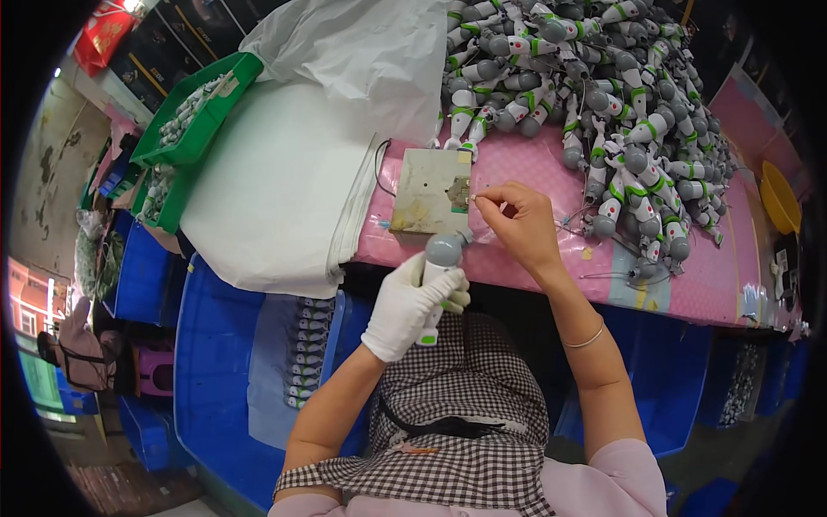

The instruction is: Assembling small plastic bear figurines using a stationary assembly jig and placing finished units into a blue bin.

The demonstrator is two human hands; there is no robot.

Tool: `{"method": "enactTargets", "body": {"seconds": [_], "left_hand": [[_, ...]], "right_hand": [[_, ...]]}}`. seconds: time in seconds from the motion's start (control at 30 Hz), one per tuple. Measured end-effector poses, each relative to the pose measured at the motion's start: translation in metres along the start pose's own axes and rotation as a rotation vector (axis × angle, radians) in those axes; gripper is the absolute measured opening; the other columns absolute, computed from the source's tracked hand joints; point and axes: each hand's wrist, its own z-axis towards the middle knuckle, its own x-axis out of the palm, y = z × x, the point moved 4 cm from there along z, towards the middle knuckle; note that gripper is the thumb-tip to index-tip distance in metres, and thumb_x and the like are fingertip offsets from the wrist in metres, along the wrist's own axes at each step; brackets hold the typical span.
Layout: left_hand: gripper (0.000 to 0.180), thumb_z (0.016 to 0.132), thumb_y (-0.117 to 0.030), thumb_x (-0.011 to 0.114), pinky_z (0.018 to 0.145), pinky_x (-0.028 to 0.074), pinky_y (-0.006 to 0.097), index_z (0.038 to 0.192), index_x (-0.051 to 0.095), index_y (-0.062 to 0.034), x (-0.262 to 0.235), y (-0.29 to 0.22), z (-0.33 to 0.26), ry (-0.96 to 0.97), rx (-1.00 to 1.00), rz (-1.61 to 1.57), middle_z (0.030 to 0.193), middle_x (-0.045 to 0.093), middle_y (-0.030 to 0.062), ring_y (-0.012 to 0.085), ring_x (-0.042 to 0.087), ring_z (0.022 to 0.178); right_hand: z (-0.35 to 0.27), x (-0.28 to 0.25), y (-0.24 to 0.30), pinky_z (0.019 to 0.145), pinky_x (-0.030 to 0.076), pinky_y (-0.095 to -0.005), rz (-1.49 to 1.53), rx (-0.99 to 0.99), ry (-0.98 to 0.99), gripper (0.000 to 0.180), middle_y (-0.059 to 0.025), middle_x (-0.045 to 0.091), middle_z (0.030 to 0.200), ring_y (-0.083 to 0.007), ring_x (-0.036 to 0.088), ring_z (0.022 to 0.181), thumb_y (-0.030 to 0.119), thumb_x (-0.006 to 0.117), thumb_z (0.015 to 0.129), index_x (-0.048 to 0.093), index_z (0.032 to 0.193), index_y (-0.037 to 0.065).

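Observation:
My left hand, in a white glove, is shut on a white toy figure with a grey round head and green trim, held upright at the table's near edge. My right hand, bare, pinches a tiny part that is too small to make out, just above the figure's head. A small square metal plate with a wire lies on the pink table cover just behind both hands.
A big heap of the same grey, white and green figures covers the far right of the table. White sheeting lies left. Green trays stand far left, blue bins with more figures below, and a yellow bowl sits at the right.

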Motion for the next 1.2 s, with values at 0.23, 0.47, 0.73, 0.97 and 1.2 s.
{"method": "enactTargets", "body": {"seconds": [0.23, 0.47, 0.73, 0.97, 1.2], "left_hand": [[0.028, 0.088, -0.020, 0.061, 0.069, 0.049, 0.022, 0.109, 0.053, -0.0033, -0.012, -0.014, 0.023, -0.011, 0.028, -0.017, 0.092, 0.060, 0.0043, 0.0115, 0.060, 0.078], [0.029, 0.087, -0.018, 0.061, 0.071, 0.052, 0.029, 0.108, 0.053, 0.0008, -0.017, -0.014, 0.031, 0.026, 0.018, -0.068, 0.092, 0.061, 0.0075, 0.0152, 0.062, 0.077], [0.025, 0.087, -0.014, 0.060, 0.071, 0.053, 0.030, 0.105, 0.054, 0.0031, -0.017, -0.012, 0.037, 0.066, 0.042, -0.195, 0.089, 0.062, 0.0082, 0.0161, 0.063, 0.077], [0.028, 0.086, -0.018, 0.061, 0.054, 0.045, 0.022, 0.106, 0.054, -0.0007, -0.013, -0.014, 0.015, 0.016, 0.004, -0.123, 0.081, 0.057, 0.0036, 0.0095, 0.054, 0.062], [0.028, 0.081, -0.016, 0.064, 0.052, 0.039, 0.022, 0.102, 0.051, -0.0035, -0.145, -0.011, -0.092, -0.747, 0.285, -0.101, 0.075, 0.051, 0.0011, 0.0090, 0.047, 0.056]], "right_hand": [[0.010, 0.003, 0.002, 0.051, 0.043, -0.0295, -0.402, -0.157, 0.080, 0.012, -0.0095, 0.061, 0.066, -0.0147, 0.055, 0.053, 0.010, 0.062, 0.075, 0.067, 0.078, -0.001], [0.032, 0.001, 0.009, 0.050, 0.043, -0.0292, -0.382, 0.064, 0.362, 0.016, -0.0088, 0.060, 0.060, -0.0107, 0.053, 0.051, 0.011, 0.061, 0.072, 0.062, 0.069, -0.004], [0.038, 0.002, 0.001, 0.044, 0.040, -0.0240, -0.281, 0.176, 0.477, 0.014, -0.0019, 0.056, 0.058, -0.0074, 0.051, 0.051, 0.012, 0.058, 0.074, 0.059, 0.069, -0.001], [0.051, -0.012, 0.002, 0.048, 0.042, -0.0201, 0.074, 0.367, 0.400, 0.017, -0.0018, 0.061, 0.067, -0.0076, 0.053, 0.052, 0.019, 0.060, 0.083, 0.063, 0.082, 0.003], [0.116, 0.013, -0.042, 0.068, 0.047, -0.0299, -0.325, 0.075, 0.070, 0.053, -0.0110, 0.066, 0.091, -0.0171, 0.063, 0.076, 0.034, 0.063, 0.083, 0.049, 0.121, 0.000]]}}
